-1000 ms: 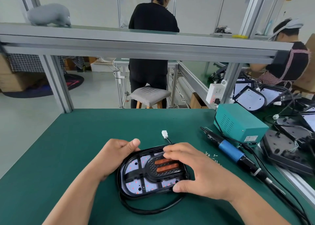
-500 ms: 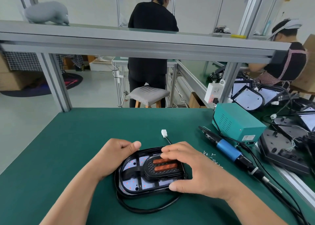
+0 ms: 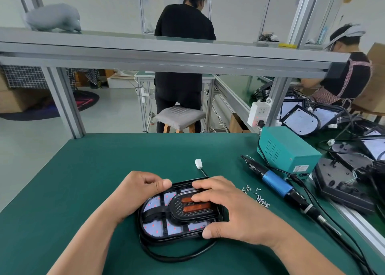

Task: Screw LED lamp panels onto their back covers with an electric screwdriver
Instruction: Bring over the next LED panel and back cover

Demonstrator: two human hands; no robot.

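Note:
A black lamp back cover with the LED panel [image 3: 166, 222] set inside lies on the green mat, its black cable looping below and a white connector [image 3: 198, 163] lying behind it. My left hand [image 3: 141, 191] grips the cover's left rim, thumb on the top edge. My right hand [image 3: 231, 208] holds the right side, fingers over the two copper bars, thumb at the near edge. The blue electric screwdriver [image 3: 275, 182] lies untouched on the mat to the right. Several loose screws [image 3: 258, 196] are scattered between it and the lamp.
A teal power box [image 3: 289, 149] stands at the back right of the green table [image 3: 83, 170]. More lamp covers [image 3: 341, 183] and panels pile up at the far right. An aluminium frame beam crosses overhead. Two people work at benches beyond.
The lamp has barely shifted; both hands keep their hold, with the right fingers sliding slightly across the copper bars.

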